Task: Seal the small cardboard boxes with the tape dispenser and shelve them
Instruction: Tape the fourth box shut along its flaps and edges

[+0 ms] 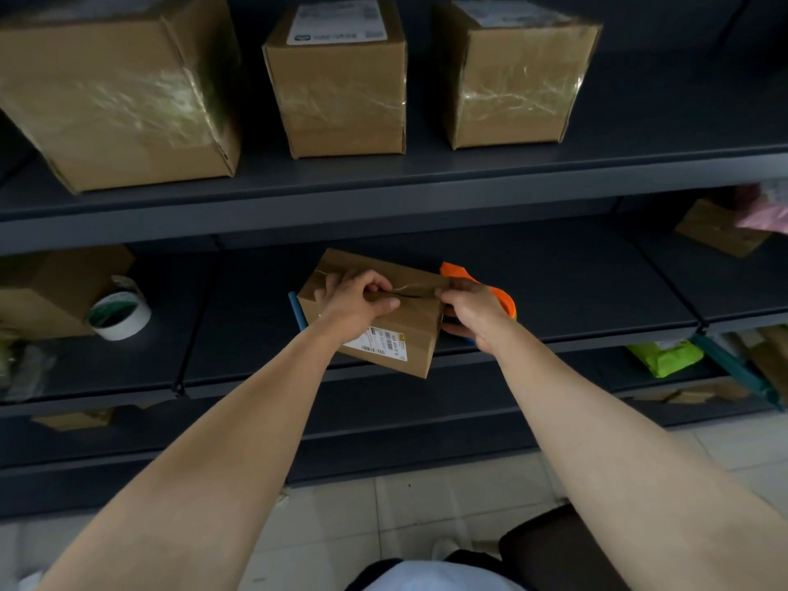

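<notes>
A small cardboard box (409,334) with a white barcode label lies tilted on the middle dark shelf (575,292), its front corner over the shelf's edge. My left hand (360,298) rests on its top with fingers curled, pinching at the flap seam. My right hand (473,315) grips the orange tape dispenser (501,294) against the box's right end. A strip of clear tape runs along the seam between the two hands. A blue object (296,309) peeks out from under the box's left side.
Three taped cardboard boxes (341,78) stand on the upper shelf. A white tape roll (119,313) and a brown box (51,283) sit at the left of the middle shelf. More parcels, one green (665,358), lie lower right. Tiled floor lies below.
</notes>
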Demonstrator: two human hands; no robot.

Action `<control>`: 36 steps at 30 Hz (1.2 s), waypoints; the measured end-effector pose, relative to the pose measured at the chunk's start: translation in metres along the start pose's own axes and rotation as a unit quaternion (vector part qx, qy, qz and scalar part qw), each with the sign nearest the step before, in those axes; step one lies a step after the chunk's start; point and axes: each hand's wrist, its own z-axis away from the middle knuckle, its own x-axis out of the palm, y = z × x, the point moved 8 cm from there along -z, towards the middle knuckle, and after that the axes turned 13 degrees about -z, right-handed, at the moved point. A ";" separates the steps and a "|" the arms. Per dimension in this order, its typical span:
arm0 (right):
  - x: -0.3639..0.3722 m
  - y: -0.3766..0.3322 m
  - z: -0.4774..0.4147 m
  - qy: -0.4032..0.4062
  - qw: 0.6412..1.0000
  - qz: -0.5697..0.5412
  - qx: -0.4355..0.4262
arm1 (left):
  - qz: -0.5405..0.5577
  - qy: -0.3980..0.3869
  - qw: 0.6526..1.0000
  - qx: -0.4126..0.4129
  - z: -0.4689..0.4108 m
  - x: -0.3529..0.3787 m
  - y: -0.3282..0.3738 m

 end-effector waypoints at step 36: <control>-0.052 0.022 -0.017 0.110 0.920 0.373 -0.046 | -0.133 -0.048 0.979 -0.146 -0.018 0.015 0.019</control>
